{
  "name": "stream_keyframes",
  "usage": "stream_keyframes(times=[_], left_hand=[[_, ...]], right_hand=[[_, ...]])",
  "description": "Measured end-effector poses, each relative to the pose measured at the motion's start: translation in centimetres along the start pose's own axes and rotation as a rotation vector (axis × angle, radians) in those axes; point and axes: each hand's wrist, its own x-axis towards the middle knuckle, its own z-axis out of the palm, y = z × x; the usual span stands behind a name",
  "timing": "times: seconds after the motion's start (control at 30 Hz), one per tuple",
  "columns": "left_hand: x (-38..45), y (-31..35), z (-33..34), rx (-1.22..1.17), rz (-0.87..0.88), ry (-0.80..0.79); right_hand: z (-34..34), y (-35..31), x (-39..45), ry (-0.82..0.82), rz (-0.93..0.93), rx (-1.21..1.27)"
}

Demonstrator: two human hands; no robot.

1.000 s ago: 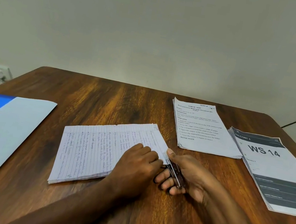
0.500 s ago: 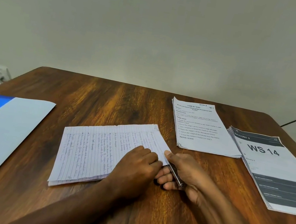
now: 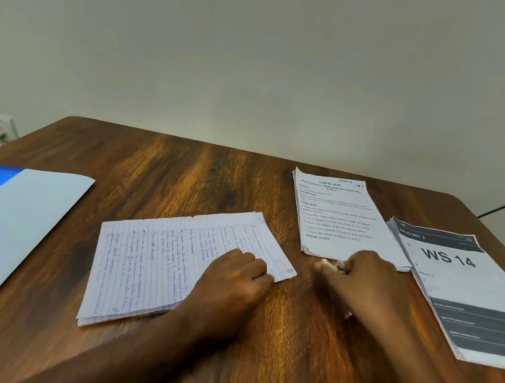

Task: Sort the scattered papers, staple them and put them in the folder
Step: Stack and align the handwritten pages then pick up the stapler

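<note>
Three sorted piles lie on the table [image 3: 155,169]: handwritten stack [image 3: 168,254] at centre, typed stack [image 3: 339,218] and "WS 14" stack [image 3: 473,292] to the right; whether any carries a staple cannot be made out. Left hand [image 3: 230,283] rests on the handwritten stack's near corner, fingers bent, nothing gripped. Right hand [image 3: 359,281], blurred, grips the stapler [image 3: 336,267] beside the typed stack; the folder [image 3: 8,219] lies far left, with nothing filed, I judge.

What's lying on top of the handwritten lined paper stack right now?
Only the left hand, resting with curled fingers on the near right part of the handwritten lined paper stack. The sheets under the top page are covered. The blurred right hand is off it, over the brown wooden table.
</note>
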Motion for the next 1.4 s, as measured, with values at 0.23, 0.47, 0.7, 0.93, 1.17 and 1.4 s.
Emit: stream_keyframes(times=[0.23, 0.47, 0.7, 0.93, 1.17, 1.4], left_hand=[[0.0, 0.0, 0.0, 0.001, -0.012, -0.006], [-0.1, 0.0, 0.1, 0.017, -0.006, 0.008], [-0.3, 0.2, 0.2, 0.105, 0.03, 0.102], [0.1, 0.4, -0.9, 0.07, -0.198, 0.141], [0.3, -5.3, -3.6, -0.135, -0.669, 0.25], [-0.6, -8.0, -3.5, -0.808, -0.794, -0.046]], right_hand=[[-2.8, 2.3, 1.0, -0.08, 0.199, -0.31], [-0.5, -0.7, -0.9, 0.165, -0.01, -0.192], [3.9, -4.3, -2.6, -0.121, -0.15, 0.585], [3.4, -2.9, -1.4, 0.208, -0.342, 0.45], [1.5, 0.7, 1.3, 0.158, -0.336, 0.564], [0.4, 2.3, 2.2, 0.105, -0.328, 0.749]])
